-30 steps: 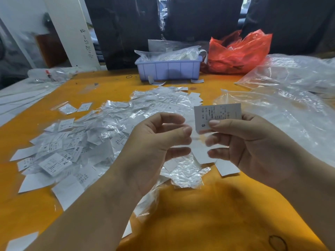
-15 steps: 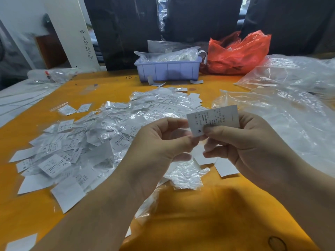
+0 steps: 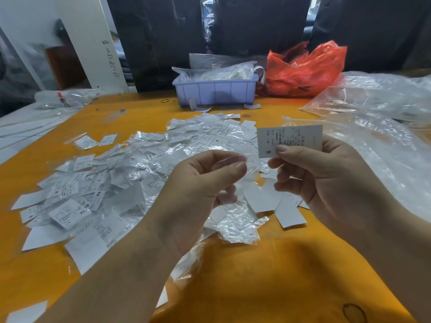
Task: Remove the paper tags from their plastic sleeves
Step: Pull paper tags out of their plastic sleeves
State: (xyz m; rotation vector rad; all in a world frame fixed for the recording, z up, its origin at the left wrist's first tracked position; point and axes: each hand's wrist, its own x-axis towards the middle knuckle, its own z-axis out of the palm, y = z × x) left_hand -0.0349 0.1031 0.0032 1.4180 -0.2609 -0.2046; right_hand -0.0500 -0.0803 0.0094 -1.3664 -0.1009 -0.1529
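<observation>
My right hand (image 3: 326, 180) pinches a white paper tag (image 3: 290, 139) marked S between thumb and fingers, holding it up above the table. My left hand (image 3: 198, 194) pinches a clear plastic sleeve (image 3: 247, 159) just left of the tag; the sleeve looks empty and is hard to make out. Behind and left of my hands lies a wide pile of sleeved tags (image 3: 144, 164) on the orange table (image 3: 268, 276). A few bare white tags (image 3: 275, 203) lie under my hands, beside crumpled empty sleeves (image 3: 238, 227).
A lilac plastic bin (image 3: 217, 93) with bagged tags stands at the back centre, a red plastic bag (image 3: 303, 71) to its right. Large clear bags (image 3: 377, 127) cover the right side. A white board (image 3: 100, 43) leans at the back left.
My hands came together, then parted again. The tag now sits free in my right hand, and the clear sleeve stays with my left hand, slightly lower and to the left.
</observation>
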